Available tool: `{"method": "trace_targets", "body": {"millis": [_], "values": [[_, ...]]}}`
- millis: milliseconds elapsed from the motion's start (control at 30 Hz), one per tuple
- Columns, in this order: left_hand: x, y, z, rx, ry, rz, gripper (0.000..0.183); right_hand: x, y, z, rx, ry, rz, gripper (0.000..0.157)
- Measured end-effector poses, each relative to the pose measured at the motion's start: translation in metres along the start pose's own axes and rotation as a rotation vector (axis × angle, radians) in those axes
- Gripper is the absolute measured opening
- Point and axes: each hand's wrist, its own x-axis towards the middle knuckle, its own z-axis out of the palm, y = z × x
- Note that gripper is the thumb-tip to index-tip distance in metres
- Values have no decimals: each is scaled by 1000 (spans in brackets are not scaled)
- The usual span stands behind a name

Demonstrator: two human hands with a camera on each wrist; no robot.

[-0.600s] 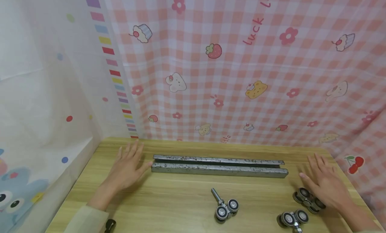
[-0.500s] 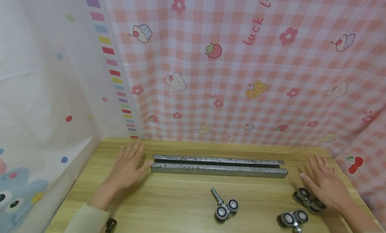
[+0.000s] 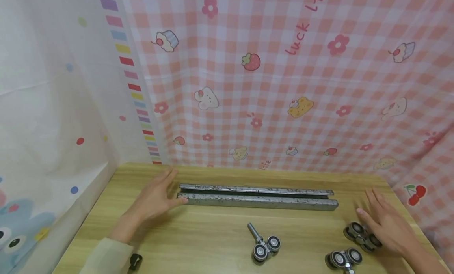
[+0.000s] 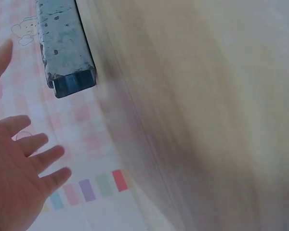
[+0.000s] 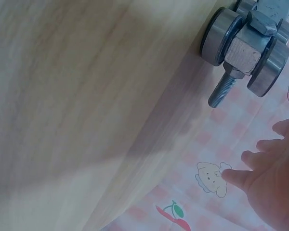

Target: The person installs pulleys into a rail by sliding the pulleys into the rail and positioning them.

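A scuffed grey metal channel rail (image 3: 255, 202) lies lengthwise across the wooden table, a dark slot running along it. My left hand (image 3: 152, 199) is at its left end, fingers extended, thumb by the front corner. In the left wrist view a gap shows between that hand (image 4: 19, 178) and the rail's hollow end (image 4: 67, 53). At the right, my right hand (image 3: 388, 226) is spread and holds nothing, beside a wheeled roller trolley (image 3: 362, 237). The right wrist view shows a trolley (image 5: 243, 54) with its threaded bolt, apart from the fingers.
A second roller trolley (image 3: 344, 258) sits near the front right. Another (image 3: 266, 248), with its bolt pointing up-left, is in front of the rail. A small black object (image 3: 135, 262) lies by the left sleeve (image 3: 108, 256). A checked cloth (image 3: 248, 88) hangs behind the table.
My left hand has moved right, bringing its thumb over the rail's left end. My right hand has turned slightly and shifted a little down. The rail and trolleys have kept their places.
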Motion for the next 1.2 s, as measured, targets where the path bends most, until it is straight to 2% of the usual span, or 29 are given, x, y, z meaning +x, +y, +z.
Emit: {"method": "trace_targets", "body": {"millis": [233,500,667,833,1033,1200], "values": [[5,7,1,-34,-10,18,106,-1,-3,-6,-4,-73,74,77],[12,10,5,-65,-69,23,96,-2,-4,-12,3,-132,167,79],[16,10,8,-84,-80,41,91,-3,-3,-12,9,-152,182,77],[18,12,12,-113,-100,30,90,-2,-3,-10,10,-176,195,77],[19,14,14,-146,-94,39,85,2,-3,-10,36,-216,225,75],[19,16,15,-174,-103,33,76,3,1,-11,37,-212,232,69]]}}
